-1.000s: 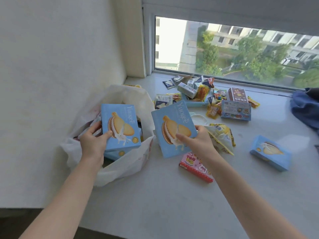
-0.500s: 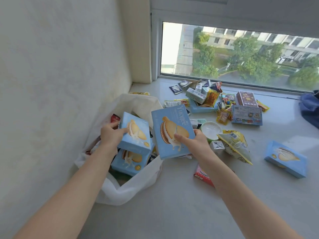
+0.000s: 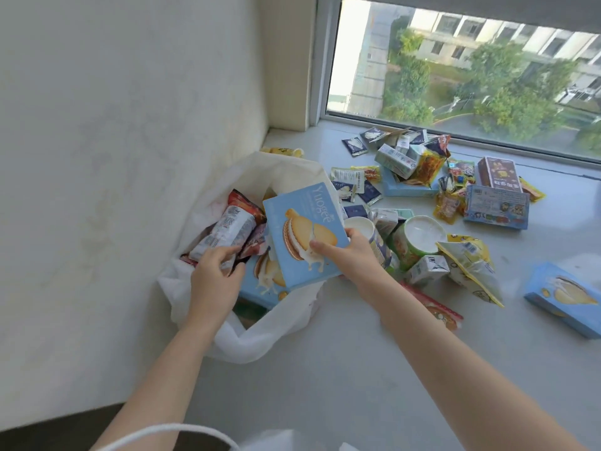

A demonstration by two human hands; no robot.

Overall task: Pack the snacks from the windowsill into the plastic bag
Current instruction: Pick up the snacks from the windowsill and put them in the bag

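**Biscuit box poised over the mouth of the bag**

The right hand (image 3: 349,258) pinches a pale blue sandwich-biscuit box (image 3: 302,222) by its lower right corner, thumb on the printed face and the other fingers hidden behind it. The box stands tilted, at about 10 o'clock from that hand, and hangs over the open mouth of the white plastic bag (image 3: 260,340). The bag slumps against the wall at the 9 o'clock side of the windowsill (image 3: 341,369).

The left hand (image 3: 214,281) is inside the bag at 8 o'clock from the box, fingers curled round the near end of a wrapped snack packet (image 3: 227,227). The packet leans up toward 1 o'clock. Just under the held box a second biscuit box (image 3: 260,288) lies flat in the bag.

The held box looks light and stiff: thin card, flat faces, firm edges. A corner pinch probably carries it, though a grip across the two long edges would likely steer it better. The card may dent if squeezed, and the biscuits inside are probably brittle, so lowering seems wiser than dropping. The bag is soft film with no shape of its own; its rim may fold in under the box unless held open.

Many snacks remain loose on the sill from 12 to 3 o'clock of the right hand, among them a green cup (image 3: 413,242), a yellow pouch (image 3: 468,265) and a third biscuit box (image 3: 566,297) well apart at 3 o'clock.
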